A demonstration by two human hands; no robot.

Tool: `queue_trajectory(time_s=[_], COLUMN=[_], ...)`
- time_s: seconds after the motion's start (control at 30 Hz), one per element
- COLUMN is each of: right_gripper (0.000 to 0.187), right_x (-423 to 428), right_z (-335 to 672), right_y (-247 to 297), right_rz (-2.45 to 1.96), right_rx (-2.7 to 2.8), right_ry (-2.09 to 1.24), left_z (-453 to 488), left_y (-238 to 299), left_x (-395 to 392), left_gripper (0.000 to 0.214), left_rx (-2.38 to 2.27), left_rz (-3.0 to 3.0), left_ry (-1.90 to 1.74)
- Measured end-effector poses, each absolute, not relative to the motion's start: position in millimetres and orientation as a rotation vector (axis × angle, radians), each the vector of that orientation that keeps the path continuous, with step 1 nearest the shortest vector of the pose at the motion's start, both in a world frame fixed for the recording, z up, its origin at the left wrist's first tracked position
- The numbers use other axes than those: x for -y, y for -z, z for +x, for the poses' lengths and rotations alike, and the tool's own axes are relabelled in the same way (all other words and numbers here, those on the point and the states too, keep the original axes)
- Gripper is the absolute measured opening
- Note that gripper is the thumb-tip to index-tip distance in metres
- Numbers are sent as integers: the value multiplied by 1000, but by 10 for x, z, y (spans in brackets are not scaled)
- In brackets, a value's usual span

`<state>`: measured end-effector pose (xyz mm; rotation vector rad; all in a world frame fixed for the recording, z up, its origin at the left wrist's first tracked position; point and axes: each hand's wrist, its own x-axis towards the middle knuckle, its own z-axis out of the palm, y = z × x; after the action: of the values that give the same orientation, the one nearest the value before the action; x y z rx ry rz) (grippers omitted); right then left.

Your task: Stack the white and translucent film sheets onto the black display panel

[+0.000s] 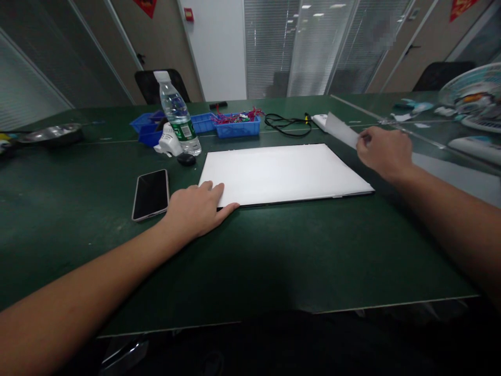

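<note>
A flat white panel [282, 172] lies on the green table [250, 261] in front of me. My left hand [198, 209] rests flat on the panel's near left corner, fingers stretched out. My right hand [383, 151] sits beyond the panel's right edge, fingers pinched on a thin pale sheet [341, 129] that sticks up to the left. A black phone [151, 194] lies face up just left of my left hand.
A water bottle [179, 116] stands behind the phone beside a white object [167, 142]. Blue trays [237, 125] hold coloured parts. A black cable [287, 124] lies behind the panel. A fan [475, 96] stands far right, a metal dish [52, 133] far left.
</note>
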<state>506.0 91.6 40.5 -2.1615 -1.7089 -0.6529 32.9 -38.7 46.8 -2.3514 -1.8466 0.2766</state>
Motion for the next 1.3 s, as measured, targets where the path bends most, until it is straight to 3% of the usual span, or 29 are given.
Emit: queue_trajectory(time_s=[0.27, 0.43, 0.8, 1.1, 1.3], right_gripper=[51, 76, 44, 54, 58], right_x=[-782, -880, -892, -784, -663], right_z=[4612, 4711, 4772, 4828, 4574], right_y=[-445, -309, -415, -502, -519], right_rz=[-2074, -2133, -2345, -2213, -2085], right_rx=[2116, 2229, 2185, 1806, 2093], right_ry=[465, 320, 371, 483, 625], left_z=[325, 319, 337, 338, 323], left_y=[-477, -468, -489, -495, -469], left_x=[387, 387, 403, 400, 392], left_gripper=[83, 83, 80, 81, 82], left_rx=[1836, 1856, 1838, 1836, 1840], left_rz=[-2366, -2375, -2356, -2367, -2368], left_ry=[-276, -257, -289, -283, -265])
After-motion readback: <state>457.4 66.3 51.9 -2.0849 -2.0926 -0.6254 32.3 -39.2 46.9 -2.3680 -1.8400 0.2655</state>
